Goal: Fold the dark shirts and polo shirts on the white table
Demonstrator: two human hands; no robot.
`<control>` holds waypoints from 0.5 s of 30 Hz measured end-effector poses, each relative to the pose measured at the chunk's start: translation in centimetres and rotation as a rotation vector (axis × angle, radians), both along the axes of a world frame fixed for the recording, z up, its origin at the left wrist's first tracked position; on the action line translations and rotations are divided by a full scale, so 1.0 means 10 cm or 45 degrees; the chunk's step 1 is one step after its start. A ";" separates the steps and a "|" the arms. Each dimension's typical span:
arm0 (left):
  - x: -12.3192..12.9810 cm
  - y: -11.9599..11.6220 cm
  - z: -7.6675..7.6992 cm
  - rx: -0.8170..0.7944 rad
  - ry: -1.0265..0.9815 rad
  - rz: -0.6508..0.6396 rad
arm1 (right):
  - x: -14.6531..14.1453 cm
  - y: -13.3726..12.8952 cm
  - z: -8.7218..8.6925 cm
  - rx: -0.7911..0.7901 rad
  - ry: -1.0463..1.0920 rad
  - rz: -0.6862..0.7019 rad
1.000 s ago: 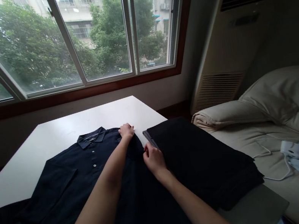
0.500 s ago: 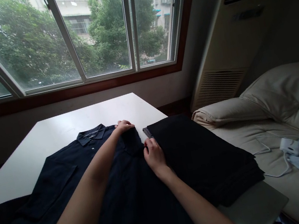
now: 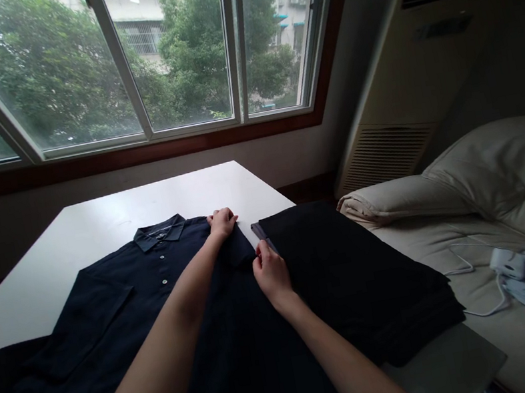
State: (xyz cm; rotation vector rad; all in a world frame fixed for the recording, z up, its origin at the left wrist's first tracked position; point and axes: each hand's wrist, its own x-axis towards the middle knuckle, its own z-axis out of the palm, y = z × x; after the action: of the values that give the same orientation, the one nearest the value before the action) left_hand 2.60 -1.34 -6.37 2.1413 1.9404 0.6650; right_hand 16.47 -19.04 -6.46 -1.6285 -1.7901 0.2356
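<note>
Navy polo shirt [image 3: 126, 315] on white bench [image 3: 110, 230]: left hand [image 3: 221, 224] clasps the shoulder, right hand [image 3: 271, 275] pinches the side edge; that edge needs lifting inward.

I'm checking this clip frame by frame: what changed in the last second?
The left hand curled its fingers over the shoulder edge of the navy polo shirt, gathering a fold of cloth. The right hand keeps pinching the shirt's edge. Nothing was let go. The folded dark garment stayed put.

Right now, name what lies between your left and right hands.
The head view shows a raised fold of the navy polo shirt between the left hand and the right hand.
</note>
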 end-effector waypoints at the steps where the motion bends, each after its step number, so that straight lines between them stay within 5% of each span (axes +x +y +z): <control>1: 0.01 -0.03 0.01 0.037 0.024 -0.020 | 0.00 0.00 0.00 0.017 0.007 0.003; 9: 0.03 -0.34 0.20 0.202 0.156 -0.196 | -0.01 0.00 -0.01 0.232 -0.082 0.194; 15: -0.29 -0.51 0.21 0.119 0.205 -0.061 | -0.01 0.02 -0.07 0.138 -0.171 0.312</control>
State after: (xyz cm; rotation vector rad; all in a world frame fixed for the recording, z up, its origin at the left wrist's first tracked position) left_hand -0.25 -6.48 -4.28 2.3567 1.9649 0.6032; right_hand 16.40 -18.79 -7.16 -1.3766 -2.0694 0.1390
